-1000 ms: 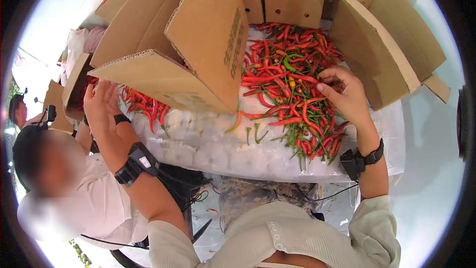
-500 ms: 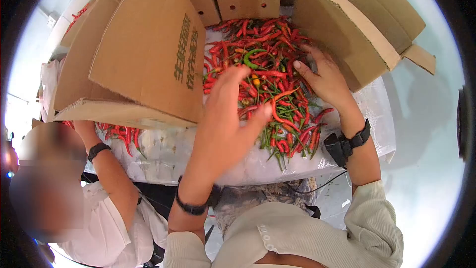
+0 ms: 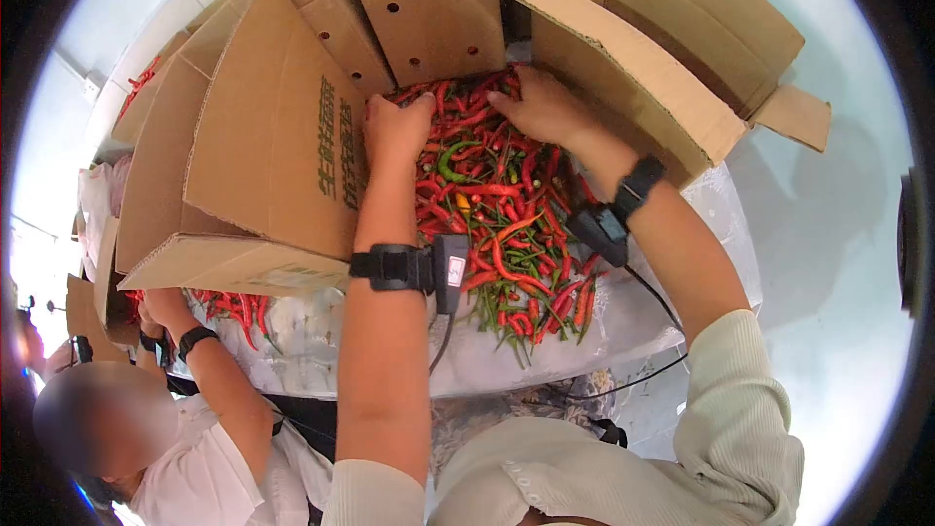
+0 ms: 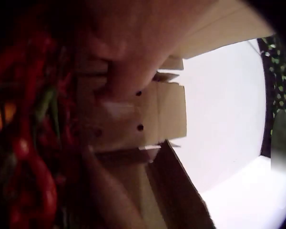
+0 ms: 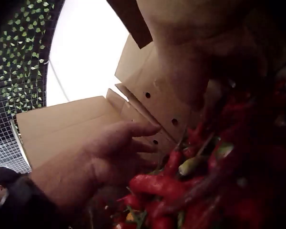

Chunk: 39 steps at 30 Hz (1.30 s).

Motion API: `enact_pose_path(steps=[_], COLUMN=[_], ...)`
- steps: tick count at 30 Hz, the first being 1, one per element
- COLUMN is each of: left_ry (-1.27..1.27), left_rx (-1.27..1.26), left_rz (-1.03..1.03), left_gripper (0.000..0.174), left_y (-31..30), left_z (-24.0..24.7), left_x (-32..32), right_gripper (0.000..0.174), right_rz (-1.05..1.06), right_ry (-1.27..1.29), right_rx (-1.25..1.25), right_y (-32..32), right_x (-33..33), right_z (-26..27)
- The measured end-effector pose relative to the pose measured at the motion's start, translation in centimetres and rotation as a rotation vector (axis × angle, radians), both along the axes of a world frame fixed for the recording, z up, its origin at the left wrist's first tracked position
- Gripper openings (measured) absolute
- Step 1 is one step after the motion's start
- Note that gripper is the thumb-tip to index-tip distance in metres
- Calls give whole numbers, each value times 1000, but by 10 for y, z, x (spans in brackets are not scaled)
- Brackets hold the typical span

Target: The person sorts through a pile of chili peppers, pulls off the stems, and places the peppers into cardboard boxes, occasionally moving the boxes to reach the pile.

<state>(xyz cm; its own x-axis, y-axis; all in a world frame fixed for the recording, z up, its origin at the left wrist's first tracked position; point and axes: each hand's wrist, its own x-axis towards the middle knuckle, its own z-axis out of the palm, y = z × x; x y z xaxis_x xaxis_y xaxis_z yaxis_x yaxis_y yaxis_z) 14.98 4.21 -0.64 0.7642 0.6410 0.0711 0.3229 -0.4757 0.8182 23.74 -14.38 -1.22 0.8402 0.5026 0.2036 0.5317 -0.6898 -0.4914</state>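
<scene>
A pile of red chili peppers (image 3: 516,234), with a few green and orange ones mixed in, covers the plastic-covered table between cardboard boxes. My left hand (image 3: 397,131) is at the pile's far left edge beside the box wall; in the right wrist view its thumb and fingers are extended next to the peppers. On the far right side, my right hand (image 3: 550,115) touches the peppers with its thumb spread from the fingers. Its fingertips are partly hidden among the chilies. A curved green chili (image 3: 451,164) lies between the two forearms.
A large printed cardboard box (image 3: 278,127) stands left, a box panel with holes (image 3: 419,15) at the back, and another open box (image 3: 623,68) right. A person (image 3: 209,429) sits at the left near more red chilies (image 3: 234,310). A cable (image 3: 653,292) hangs from my right wrist camera.
My left hand has swung from the left side across to the pile and on to its far edge. My right hand has moved from the pile's right side to its far end.
</scene>
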Motion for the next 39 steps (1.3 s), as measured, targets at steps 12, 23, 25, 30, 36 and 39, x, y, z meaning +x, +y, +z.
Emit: enact_pose_path(steps=[12, 23, 25, 30, 36, 39], left_ry=[272, 410, 389, 237, 219, 175], left_rx=[90, 285, 350, 138, 156, 166], left_rz=[-91, 91, 119, 184, 136, 135], left_gripper=[64, 72, 72, 64, 37, 30], left_y=[30, 1, 6, 9, 18, 15], left_z=[-11, 5, -6, -11, -24, -26], left_x=[51, 37, 43, 51, 49, 45], right_gripper=[46, 69, 60, 49, 50, 49], right_rz=[243, -26, -67, 174, 349, 418], right_ry=[58, 32, 53, 262, 338, 344], right_rx=[-35, -145, -189, -187, -80, 5], right_y=[15, 42, 39, 38, 39, 36], right_x=[-1, 14, -6, 2, -4, 0], right_z=[13, -18, 7, 30, 26, 12])
